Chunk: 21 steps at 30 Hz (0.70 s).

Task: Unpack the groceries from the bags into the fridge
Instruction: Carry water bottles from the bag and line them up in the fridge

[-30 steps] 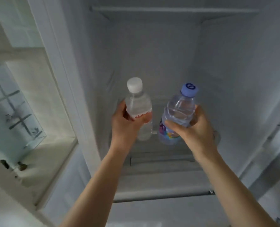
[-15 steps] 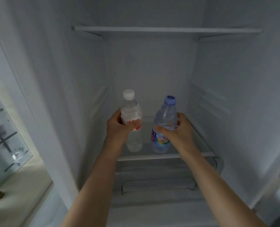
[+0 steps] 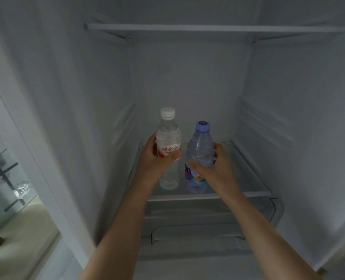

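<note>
Both my arms reach into the open fridge. My left hand [image 3: 154, 158] grips a clear water bottle with a white cap and a red-and-white label [image 3: 168, 138]. My right hand [image 3: 214, 166] grips a bluish water bottle with a blue cap and a colourful label [image 3: 199, 150]. Both bottles stand upright, side by side, with their bases at or just above the glass shelf [image 3: 248, 194], near its front edge. My fingers cover part of each label.
A second shelf [image 3: 208, 28] runs across the fridge above. Under the glass shelf sits a clear drawer [image 3: 276, 211]. White fridge walls close in left and right. Outside, at the left, a pale counter [image 3: 16, 235] lies under a patterned glass pane.
Both hands have carried the bottles deeper into the fridge and down to the glass shelf. My view has tilted up, so more of the upper shelf shows.
</note>
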Tool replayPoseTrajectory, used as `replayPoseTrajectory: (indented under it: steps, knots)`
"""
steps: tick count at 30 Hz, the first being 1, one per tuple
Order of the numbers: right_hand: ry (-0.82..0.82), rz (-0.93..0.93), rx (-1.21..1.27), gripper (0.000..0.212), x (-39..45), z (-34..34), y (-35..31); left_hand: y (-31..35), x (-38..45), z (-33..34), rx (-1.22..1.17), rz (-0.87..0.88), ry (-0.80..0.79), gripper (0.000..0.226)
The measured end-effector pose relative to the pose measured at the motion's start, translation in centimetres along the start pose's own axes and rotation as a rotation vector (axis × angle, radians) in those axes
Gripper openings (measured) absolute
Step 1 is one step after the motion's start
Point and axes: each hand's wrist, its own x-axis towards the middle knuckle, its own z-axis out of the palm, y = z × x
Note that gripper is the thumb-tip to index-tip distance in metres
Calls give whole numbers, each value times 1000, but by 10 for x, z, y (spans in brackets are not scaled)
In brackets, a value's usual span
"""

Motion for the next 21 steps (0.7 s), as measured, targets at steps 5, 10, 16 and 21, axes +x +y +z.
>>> replayPoseTrajectory:
  steps: [5, 10, 16, 21]
  knots:
    - [-82, -52, -53, 65, -16, -4, 19, -33, -23, 13, 251, 17, 60, 71]
    - [-103, -43, -83, 72, -8, 2, 28, -55, -23, 20, 342, -16, 180, 84]
    - [-94, -62, -99, 70, 33, 32, 29, -56, 14, 12, 332, -12, 226, 85]
    - [-111, -46, -106, 66, 76, 63, 32, -63, 55, 0, 333, -28, 287, 85]
